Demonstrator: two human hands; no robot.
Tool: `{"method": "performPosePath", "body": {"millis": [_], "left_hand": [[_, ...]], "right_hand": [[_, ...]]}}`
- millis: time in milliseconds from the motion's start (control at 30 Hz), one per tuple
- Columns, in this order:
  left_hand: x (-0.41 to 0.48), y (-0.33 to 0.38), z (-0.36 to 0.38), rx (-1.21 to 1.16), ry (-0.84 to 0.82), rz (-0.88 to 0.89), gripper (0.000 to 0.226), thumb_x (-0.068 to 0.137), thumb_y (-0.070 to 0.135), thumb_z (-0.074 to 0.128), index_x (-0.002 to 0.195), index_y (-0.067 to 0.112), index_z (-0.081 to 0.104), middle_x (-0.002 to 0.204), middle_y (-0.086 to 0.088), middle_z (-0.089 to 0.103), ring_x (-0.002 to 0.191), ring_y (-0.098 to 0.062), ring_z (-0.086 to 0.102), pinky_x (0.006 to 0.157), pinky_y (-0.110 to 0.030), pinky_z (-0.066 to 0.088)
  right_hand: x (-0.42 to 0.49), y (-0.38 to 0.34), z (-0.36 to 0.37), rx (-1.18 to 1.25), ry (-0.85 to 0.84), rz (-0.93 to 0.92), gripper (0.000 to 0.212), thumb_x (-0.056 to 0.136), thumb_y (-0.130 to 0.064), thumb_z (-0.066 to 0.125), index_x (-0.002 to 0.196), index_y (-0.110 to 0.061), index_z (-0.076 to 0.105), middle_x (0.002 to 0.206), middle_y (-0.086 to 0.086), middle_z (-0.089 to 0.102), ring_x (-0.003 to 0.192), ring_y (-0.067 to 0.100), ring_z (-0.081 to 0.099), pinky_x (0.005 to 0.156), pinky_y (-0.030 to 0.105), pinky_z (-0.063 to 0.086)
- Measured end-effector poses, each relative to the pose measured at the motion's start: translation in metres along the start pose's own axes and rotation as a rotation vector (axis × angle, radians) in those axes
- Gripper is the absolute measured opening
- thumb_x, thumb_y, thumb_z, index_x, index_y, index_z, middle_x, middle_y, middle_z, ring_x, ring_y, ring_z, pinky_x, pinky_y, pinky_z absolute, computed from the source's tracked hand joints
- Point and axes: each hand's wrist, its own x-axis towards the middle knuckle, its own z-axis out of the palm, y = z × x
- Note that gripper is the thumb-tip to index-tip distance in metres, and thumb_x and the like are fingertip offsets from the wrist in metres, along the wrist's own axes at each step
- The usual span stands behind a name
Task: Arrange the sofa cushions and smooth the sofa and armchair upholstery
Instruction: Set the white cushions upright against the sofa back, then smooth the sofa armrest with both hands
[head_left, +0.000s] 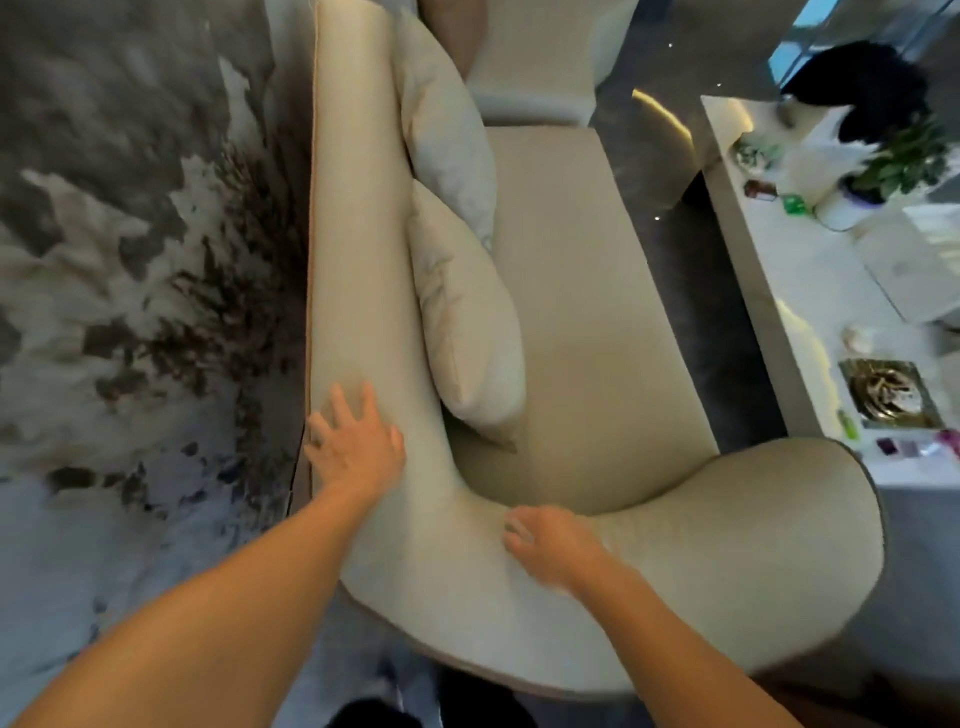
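Observation:
I look down on a cream sofa (571, 322) from behind its near corner. Two pale cushions lean against its backrest (353, 234): a nearer cushion (467, 322) and a farther cushion (447, 119). My left hand (353, 447) lies flat with fingers spread on top of the backrest near the corner. My right hand (550, 545) rests palm down on the curved corner where the backrest meets the rounded armrest (753, 545), its fingers slightly curled. Neither hand holds anything. Another cream seat (530, 78) stands beyond the sofa's far end.
A grey and white marbled wall (130, 260) runs along the left behind the backrest. A white coffee table (769, 291) on the right carries a potted plant (904, 161), a gold tray (888, 395) and small items. Dark glossy floor (691, 291) separates sofa and table.

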Motion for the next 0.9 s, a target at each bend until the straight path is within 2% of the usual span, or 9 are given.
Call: {"method": "performPosePath", "body": {"millis": [167,267,367,467,600,733,900], "left_hand": [[-0.058,-0.016,0.044,0.026,0.026,0.051,0.070,0.096,0.054,0.033,0.153,0.034,0.000,0.163,-0.006,-0.007,0.144,-0.045,0.000,0.113,-0.062,0.016],[-0.086,-0.031,0.059,-0.007,0.059,0.067,0.068,0.093,0.061,0.031,0.151,0.041,0.001,0.163,-0.001,-0.006,0.142,-0.047,0.002,0.110,-0.065,0.021],[-0.112,-0.034,0.074,-0.111,0.091,0.031,0.066,0.091,0.065,0.027,0.148,0.049,-0.003,0.162,0.004,-0.013,0.141,-0.048,-0.004,0.100,-0.068,0.031],[-0.123,-0.029,0.091,-0.171,0.208,-0.006,0.064,0.090,0.066,0.023,0.148,0.051,-0.001,0.162,0.006,-0.012,0.143,-0.044,-0.008,0.094,-0.066,0.037],[-0.113,-0.032,0.110,-0.233,0.382,-0.001,0.068,0.082,0.070,0.021,0.147,0.050,0.016,0.163,0.007,0.007,0.143,-0.042,0.003,0.097,-0.065,0.034],[-0.097,-0.030,0.111,-0.273,0.477,0.016,0.071,0.078,0.076,0.020,0.146,0.053,0.016,0.162,0.009,0.011,0.143,-0.040,0.004,0.098,-0.065,0.034],[-0.098,-0.033,0.118,-0.233,0.456,-0.011,0.075,0.075,0.077,0.020,0.146,0.054,0.016,0.162,0.012,0.012,0.143,-0.037,0.006,0.096,-0.062,0.039]], "right_hand": [[-0.030,0.019,0.060,-0.230,0.224,-0.100,0.063,0.097,-0.057,0.035,0.154,-0.034,0.024,0.163,0.001,0.024,0.147,0.028,0.020,0.118,0.051,0.018],[-0.041,0.031,0.080,-0.271,0.268,-0.068,0.066,0.094,-0.066,0.026,0.153,-0.048,0.005,0.168,-0.002,0.005,0.153,0.029,0.000,0.120,0.060,0.003],[-0.048,0.044,0.094,-0.275,0.343,-0.019,0.065,0.085,-0.078,0.011,0.144,-0.061,-0.012,0.168,-0.005,-0.002,0.152,0.033,-0.011,0.117,0.067,-0.004],[-0.043,0.052,0.108,-0.300,0.485,-0.044,0.066,0.081,-0.080,-0.001,0.142,-0.061,-0.017,0.168,-0.004,0.004,0.153,0.034,-0.006,0.115,0.069,-0.003],[-0.025,0.061,0.122,-0.340,0.708,-0.113,0.070,0.082,-0.080,0.002,0.148,-0.057,0.003,0.161,-0.004,0.026,0.149,0.034,0.015,0.112,0.066,0.006],[-0.016,0.058,0.113,-0.297,0.776,-0.132,0.073,0.079,-0.082,0.004,0.147,-0.056,0.005,0.160,-0.005,0.028,0.148,0.032,0.017,0.112,0.065,0.004],[-0.013,0.057,0.124,-0.282,0.754,-0.082,0.073,0.073,-0.083,0.000,0.143,-0.063,0.000,0.162,-0.010,0.022,0.150,0.030,0.015,0.111,0.066,0.000]]}}
